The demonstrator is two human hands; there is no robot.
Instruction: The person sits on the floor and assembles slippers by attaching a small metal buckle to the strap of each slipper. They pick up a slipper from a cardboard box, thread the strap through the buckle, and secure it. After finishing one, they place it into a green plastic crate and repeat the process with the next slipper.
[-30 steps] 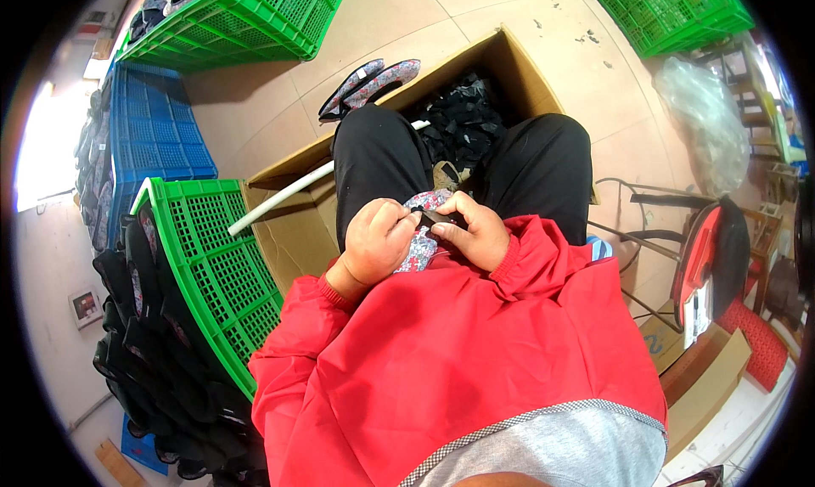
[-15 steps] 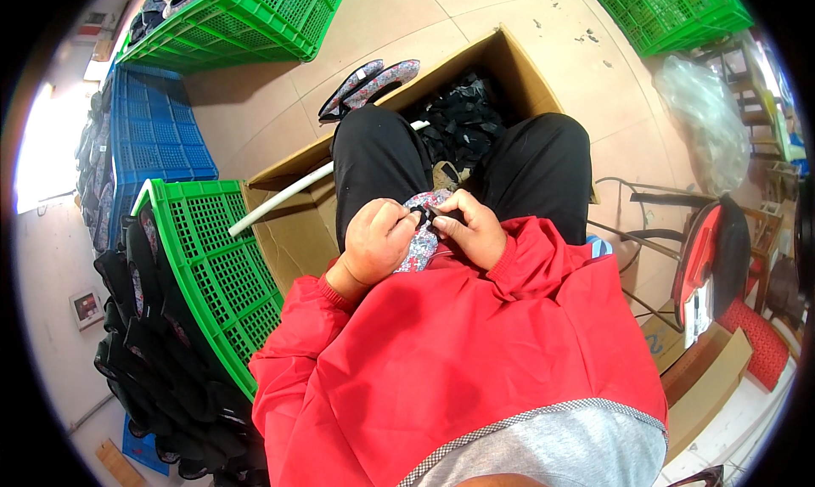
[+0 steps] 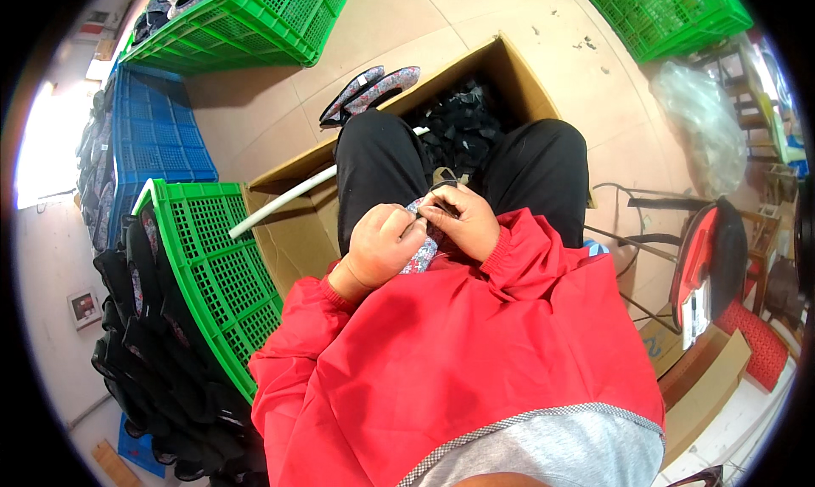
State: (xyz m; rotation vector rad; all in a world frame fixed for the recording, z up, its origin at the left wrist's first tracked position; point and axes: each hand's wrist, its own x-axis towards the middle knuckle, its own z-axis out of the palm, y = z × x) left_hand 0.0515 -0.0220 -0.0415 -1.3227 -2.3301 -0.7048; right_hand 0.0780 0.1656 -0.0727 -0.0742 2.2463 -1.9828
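Over my lap, my left hand [image 3: 384, 244] and my right hand [image 3: 464, 220] meet with fingertips pinched together. Between them is a floral fabric piece [image 3: 420, 260], printed in red, white and blue, with a bit of dark material at the pinch. Both hands grip this piece; most of it is hidden behind my fingers. Just beyond my right hand, a tan and dark part [image 3: 445, 176] shows between my knees; whether it belongs to the same piece I cannot tell. A cardboard box [image 3: 528, 78] with many black scraps [image 3: 463, 123] stands beyond my knees.
Two floral-lined shoes [image 3: 373, 90] rest by the box's far left edge. A white pole [image 3: 284, 200] crosses the box. Green crate [image 3: 212, 266], blue crate [image 3: 157, 130] and black shoes [image 3: 153, 343] stand left. At right are a red and black chair [image 3: 709, 253] and clear plastic bag [image 3: 700, 126].
My right fingers have curled down closer to my left hand, covering more of the floral piece. The black bit between my fingertips shows less. My left hand has turned slightly.
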